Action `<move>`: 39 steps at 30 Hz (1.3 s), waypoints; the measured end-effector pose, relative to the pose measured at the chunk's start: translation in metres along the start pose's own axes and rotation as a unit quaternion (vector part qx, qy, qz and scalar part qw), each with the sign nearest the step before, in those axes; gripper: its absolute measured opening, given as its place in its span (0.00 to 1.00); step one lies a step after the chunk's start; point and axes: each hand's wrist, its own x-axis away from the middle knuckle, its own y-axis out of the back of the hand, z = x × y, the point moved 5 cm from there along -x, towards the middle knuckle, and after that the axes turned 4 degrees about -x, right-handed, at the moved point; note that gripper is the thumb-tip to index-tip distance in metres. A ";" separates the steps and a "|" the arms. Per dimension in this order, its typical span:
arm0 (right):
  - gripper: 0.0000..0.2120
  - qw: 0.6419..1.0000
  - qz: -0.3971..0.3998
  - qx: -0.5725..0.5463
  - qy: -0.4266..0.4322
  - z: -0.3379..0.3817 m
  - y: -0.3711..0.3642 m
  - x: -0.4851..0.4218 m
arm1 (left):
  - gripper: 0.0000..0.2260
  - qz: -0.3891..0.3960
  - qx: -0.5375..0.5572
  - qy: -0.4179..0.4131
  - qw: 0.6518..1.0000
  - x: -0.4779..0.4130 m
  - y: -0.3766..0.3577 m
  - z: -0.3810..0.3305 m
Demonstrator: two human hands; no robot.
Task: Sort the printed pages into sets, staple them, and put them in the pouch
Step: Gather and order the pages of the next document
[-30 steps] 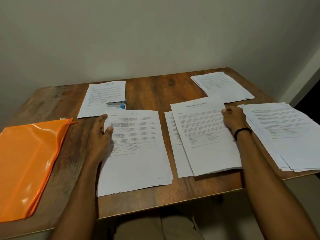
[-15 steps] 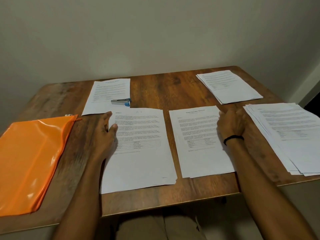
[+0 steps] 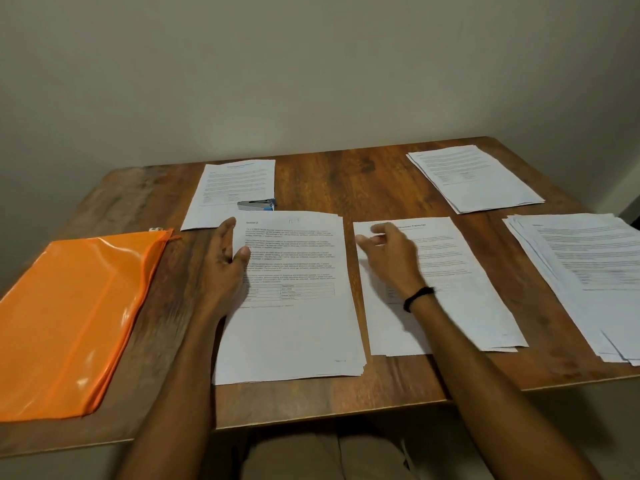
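Neither hand grips anything: the left hand (image 3: pixel 221 268) lies flat with straight fingers on the left edge of the nearest stack of pages (image 3: pixel 294 323), and the right hand (image 3: pixel 388 251), blurred, is spread loosely over the top of the second stack (image 3: pixel 457 289) just beside it; whether it touches the paper I cannot tell. A black wristband (image 3: pixel 418 297) circles the right wrist. Both stacks reach close to the front edge of the wooden table (image 3: pixel 346 181), with a narrow strip of bare wood between them. To the left, near the table's left and front edges, lies the orange pouch (image 3: pixel 79 317), flat, with bare wood between it and the left hand. At the right edge a fanned pile (image 3: pixel 588 271) of loose pages is spread out, its sheets out of line. Farther back, the stapler (image 3: pixel 258 204) rests on the lower corner of the far-left set (image 3: pixel 235 181), just beyond the nearest stack. A far-right set (image 3: pixel 474 178) lies tilted near the back corner, with open wood between the two far sets. Behind the table stands a plain wall (image 3: pixel 311 64).
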 end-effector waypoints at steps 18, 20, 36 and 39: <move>0.07 0.990 -0.045 -0.126 0.044 0.000 -0.042 -0.001 | 0.32 0.008 0.046 0.020 0.999 -0.013 0.005 0.020; 0.08 0.984 -0.027 -0.160 0.070 0.002 -0.041 -0.001 | 0.31 0.006 0.048 0.013 0.999 -0.011 0.003 0.018; 0.17 0.969 0.046 -0.243 -0.008 -0.007 -0.040 -0.011 | 0.15 0.059 0.159 -0.007 0.985 -0.021 0.005 0.029; 0.19 0.980 0.071 -0.185 -0.004 -0.004 -0.046 -0.006 | 0.23 0.082 0.164 0.000 0.983 -0.026 0.002 0.025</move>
